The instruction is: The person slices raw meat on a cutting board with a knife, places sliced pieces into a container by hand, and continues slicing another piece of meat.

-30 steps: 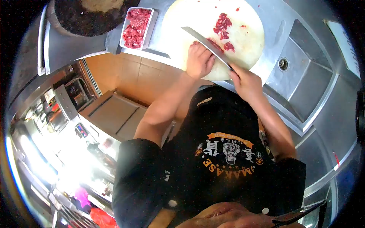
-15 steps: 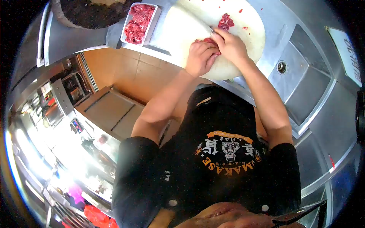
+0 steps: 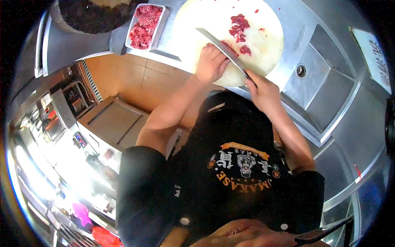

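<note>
My right hand (image 3: 263,91) is wrapped round the handle of a long knife (image 3: 222,48), whose blade slants up and to the left across a round white cutting board (image 3: 267,49). Curled fingers of my left hand (image 3: 211,64) press on a piece of red meat (image 3: 228,47) beside the blade, which partly hides it. Cut red meat (image 3: 239,28) lies on the board beyond the knife, with a small separate piece (image 3: 245,50) nearer to it.
Left of the board stands a white tray (image 3: 163,19) holding sliced red meat. A round dark pan-like surface (image 3: 96,18) is at the upper left. To the right is a steel sink (image 3: 329,88) with a drain. A white sign (image 3: 372,57) hangs at the far right.
Half a second ago my right hand was further forward, over the meat beside my left hand. It is now back toward my body, with the knife blade in full view across the board.
</note>
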`<state>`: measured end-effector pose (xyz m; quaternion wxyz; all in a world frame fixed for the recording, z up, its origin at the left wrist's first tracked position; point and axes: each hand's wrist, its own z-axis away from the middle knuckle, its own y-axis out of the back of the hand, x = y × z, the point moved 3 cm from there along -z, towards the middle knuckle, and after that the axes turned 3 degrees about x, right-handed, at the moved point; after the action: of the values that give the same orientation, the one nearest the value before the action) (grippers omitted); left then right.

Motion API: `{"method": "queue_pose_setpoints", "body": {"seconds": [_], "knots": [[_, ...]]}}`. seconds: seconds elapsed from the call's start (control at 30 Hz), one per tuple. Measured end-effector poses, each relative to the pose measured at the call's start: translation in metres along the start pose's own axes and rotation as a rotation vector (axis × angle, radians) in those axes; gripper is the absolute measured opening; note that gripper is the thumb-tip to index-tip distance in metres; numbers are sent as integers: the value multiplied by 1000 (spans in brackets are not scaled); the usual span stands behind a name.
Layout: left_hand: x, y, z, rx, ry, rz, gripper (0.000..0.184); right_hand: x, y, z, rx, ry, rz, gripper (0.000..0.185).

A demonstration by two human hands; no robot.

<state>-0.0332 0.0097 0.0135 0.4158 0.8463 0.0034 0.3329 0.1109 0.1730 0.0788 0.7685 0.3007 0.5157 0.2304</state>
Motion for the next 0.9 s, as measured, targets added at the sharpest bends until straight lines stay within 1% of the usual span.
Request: {"method": "queue_pose_setpoints", "body": {"seconds": [0.1, 0.2, 0.23, 0.33, 0.37, 0.4, 0.43, 0.47, 0.5, 0.53, 0.6, 0.67, 0.73, 0.8, 0.87, 0.9], "knots": [[-1, -1, 2, -32, 17, 14, 30, -5, -17, -29, 64, 59, -51, 34], [-3, -5, 7, -42, 37, -16, 31, 14, -4, 17, 69, 13, -68, 34], [-4, -5, 8, -35, 50, -40, 31, 19, 4, 34, 48, 1, -23, 35], [-7, -8, 11, -15, 41, -8, 30, 21, 2, 35, -116, -149, 78, 37], [-7, -8, 12, -6, 34, -4, 28, 23, -13, 15, 74, 72, 39, 37], [-10, -9, 13, -3, 32, 4, 28, 9, -19, -18, -13, -59, 21, 34], [-12, -10, 14, -2, 25, 14, 27, 5, -33, -58, 165, 145, -170, 34], [-10, -9, 15, -4, 17, 25, 27, 3, -41, -96, -34, 61, -169, 37], [-6, -5, 10, 26, -3, 38, 26, 1, -46, -133, 24, 70, -163, 40], [-4, -6, 12, 19, 13, 30, 26, -1, -43, -152, 168, 132, -240, 41], [-8, -9, 17, 20, 43, 17, 26, -4, -18, -140, 202, -10, -226, 40], [-6, -7, 20, 17, 69, 54, 28, -5, 9, -91, 157, -14, -252, 39], [-9, -9, 19, 17, 85, 74, 30, 8, 12, -32, 89, -10, -161, 34], [-10, -9, 19, 16, 57, 23, 30, 13, 15, 15, 90, 75, -59, 34], [-9, -8, 19, 12, 34, -13, 30, 11, 18, 42, 17, 7, -3, 34], [-8, -7, 17, 13, 26, -22, 30, 13, 19, 48, 23, 7, -22, 37]]}}
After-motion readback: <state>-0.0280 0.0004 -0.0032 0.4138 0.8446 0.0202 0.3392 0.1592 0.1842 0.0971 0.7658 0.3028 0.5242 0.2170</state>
